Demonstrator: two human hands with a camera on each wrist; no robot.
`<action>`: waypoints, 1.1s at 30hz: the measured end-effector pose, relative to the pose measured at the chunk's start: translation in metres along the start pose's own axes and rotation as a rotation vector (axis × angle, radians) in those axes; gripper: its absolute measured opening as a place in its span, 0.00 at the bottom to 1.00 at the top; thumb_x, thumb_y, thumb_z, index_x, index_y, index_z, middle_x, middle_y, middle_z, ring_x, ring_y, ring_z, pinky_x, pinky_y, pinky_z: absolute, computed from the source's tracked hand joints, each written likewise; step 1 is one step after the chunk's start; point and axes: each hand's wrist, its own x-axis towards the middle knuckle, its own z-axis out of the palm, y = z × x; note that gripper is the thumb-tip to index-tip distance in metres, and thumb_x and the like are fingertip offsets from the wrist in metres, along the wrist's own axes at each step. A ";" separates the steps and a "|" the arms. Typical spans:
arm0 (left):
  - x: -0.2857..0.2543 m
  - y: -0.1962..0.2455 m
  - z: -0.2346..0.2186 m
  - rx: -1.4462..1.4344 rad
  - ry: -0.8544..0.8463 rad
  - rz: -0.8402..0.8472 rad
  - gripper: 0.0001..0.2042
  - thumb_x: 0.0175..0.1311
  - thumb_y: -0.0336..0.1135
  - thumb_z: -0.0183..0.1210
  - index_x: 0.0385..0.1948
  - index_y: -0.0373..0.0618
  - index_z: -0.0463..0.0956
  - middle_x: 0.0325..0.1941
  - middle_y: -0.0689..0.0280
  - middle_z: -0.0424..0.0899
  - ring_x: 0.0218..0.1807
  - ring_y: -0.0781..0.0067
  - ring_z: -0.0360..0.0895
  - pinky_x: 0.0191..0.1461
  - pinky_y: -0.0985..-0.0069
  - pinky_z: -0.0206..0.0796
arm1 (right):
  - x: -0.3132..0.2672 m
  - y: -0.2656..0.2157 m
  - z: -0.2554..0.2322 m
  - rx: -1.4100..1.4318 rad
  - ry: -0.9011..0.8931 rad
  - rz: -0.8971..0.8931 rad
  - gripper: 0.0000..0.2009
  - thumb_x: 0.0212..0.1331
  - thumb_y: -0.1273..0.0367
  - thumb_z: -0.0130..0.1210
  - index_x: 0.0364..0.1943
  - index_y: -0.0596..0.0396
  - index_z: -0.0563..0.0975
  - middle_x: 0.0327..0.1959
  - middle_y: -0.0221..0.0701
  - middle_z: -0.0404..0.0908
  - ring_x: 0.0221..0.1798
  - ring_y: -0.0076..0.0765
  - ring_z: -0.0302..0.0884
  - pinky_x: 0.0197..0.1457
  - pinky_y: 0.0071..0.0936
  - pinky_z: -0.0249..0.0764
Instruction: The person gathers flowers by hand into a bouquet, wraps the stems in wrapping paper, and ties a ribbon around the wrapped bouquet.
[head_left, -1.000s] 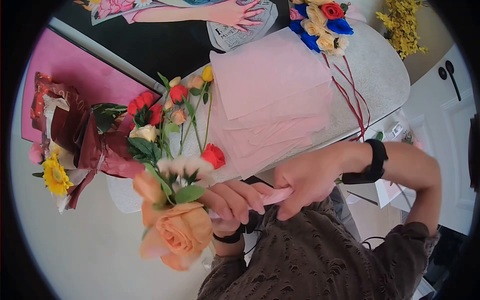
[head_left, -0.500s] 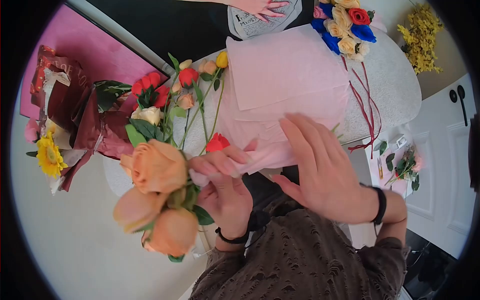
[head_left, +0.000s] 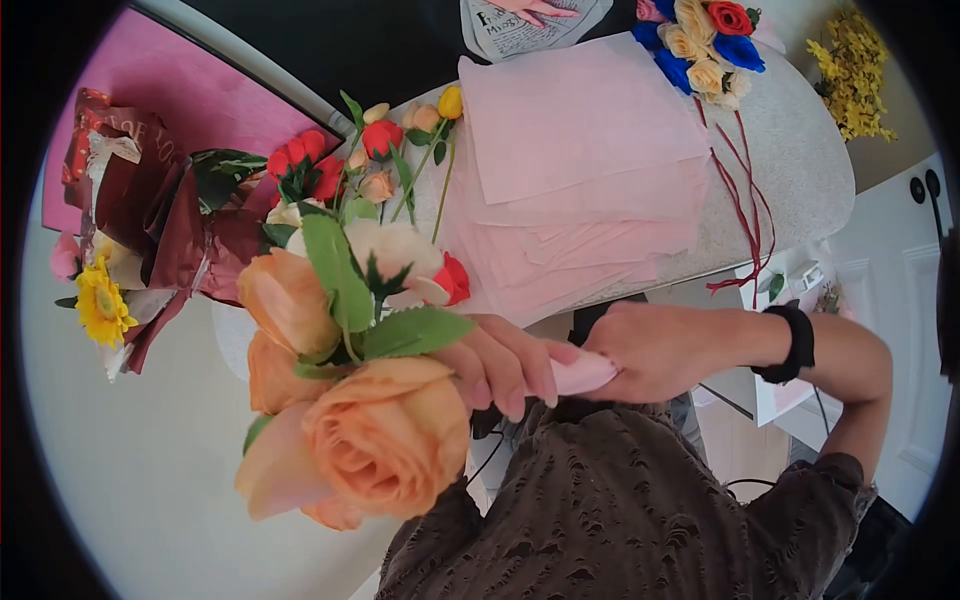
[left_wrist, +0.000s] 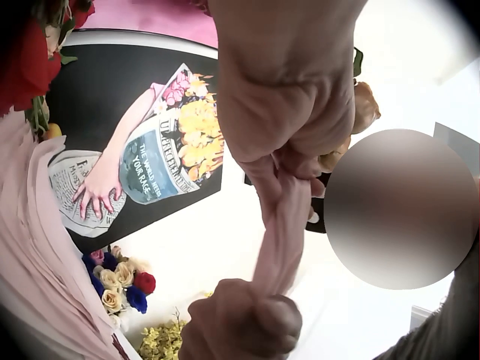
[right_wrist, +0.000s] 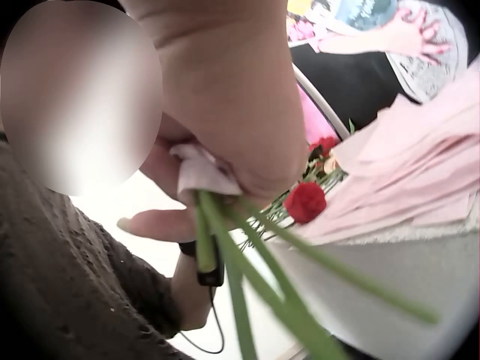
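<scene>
My left hand [head_left: 505, 365] grips a small bouquet by its stems, just below the blooms. Large peach roses [head_left: 385, 435], a whitish flower [head_left: 395, 250] and green leaves [head_left: 415, 332] spread out to the left of it. Pale pink wrapping paper [head_left: 585, 374] is wound tightly round the stems. My right hand [head_left: 640, 345] holds the lower part of this wrap, fingers curled round it. Between both hands, the left wrist view shows the wrap as a narrow twisted tube [left_wrist: 281, 240]. Bare green stems [right_wrist: 255, 270] stick out below my right hand in the right wrist view.
Pink paper sheets [head_left: 580, 130] lie stacked on the pale padded table [head_left: 800, 190]. Loose flowers [head_left: 380, 140] lie left of them. Dark red ribbons [head_left: 745, 190] trail from a blue and cream bouquet [head_left: 705, 60]. A maroon-wrapped bouquet [head_left: 180, 240] stands far left.
Half a second ago my right hand lay flat-fingered over the paper; now it grips the wrap round the stems. The bouquet has turned, bringing the whitish flower and a large rose into view.
</scene>
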 end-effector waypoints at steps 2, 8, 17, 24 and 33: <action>-0.004 -0.003 0.005 0.060 0.091 -0.026 0.09 0.77 0.36 0.44 0.36 0.41 0.65 0.31 0.56 0.75 0.36 0.47 0.78 0.54 0.31 0.70 | 0.001 0.015 0.013 -0.533 0.605 -0.282 0.12 0.59 0.62 0.59 0.29 0.58 0.79 0.18 0.37 0.79 0.24 0.43 0.81 0.29 0.40 0.76; -0.015 -0.007 0.035 0.108 0.512 -0.061 0.08 0.76 0.37 0.49 0.38 0.44 0.66 0.31 0.60 0.74 0.37 0.51 0.77 0.52 0.34 0.73 | -0.012 0.026 0.036 -0.731 1.087 -0.132 0.11 0.48 0.69 0.64 0.34 0.57 0.76 0.26 0.43 0.81 0.29 0.48 0.81 0.34 0.42 0.76; 0.004 -0.025 0.053 0.576 1.103 0.153 0.10 0.73 0.31 0.54 0.48 0.36 0.66 0.42 0.61 0.72 0.45 0.58 0.80 0.60 0.53 0.71 | 0.014 -0.009 0.042 -0.989 1.768 -0.309 0.28 0.50 0.69 0.59 0.59 0.64 0.72 0.47 0.45 0.78 0.49 0.60 0.79 0.54 0.48 0.76; -0.003 -0.030 0.073 0.479 1.186 0.105 0.10 0.74 0.31 0.51 0.52 0.38 0.67 0.46 0.61 0.77 0.49 0.58 0.81 0.61 0.57 0.70 | 0.064 -0.015 0.042 -0.883 1.723 -0.232 0.14 0.46 0.70 0.57 0.40 0.60 0.77 0.30 0.35 0.76 0.34 0.42 0.78 0.40 0.35 0.77; -0.031 -0.009 0.023 0.120 0.399 -0.236 0.11 0.74 0.43 0.50 0.41 0.45 0.69 0.35 0.55 0.79 0.49 0.45 0.79 0.62 0.45 0.63 | 0.036 0.010 0.017 -0.359 0.974 -0.574 0.11 0.53 0.67 0.60 0.21 0.56 0.71 0.16 0.30 0.74 0.19 0.38 0.76 0.23 0.34 0.67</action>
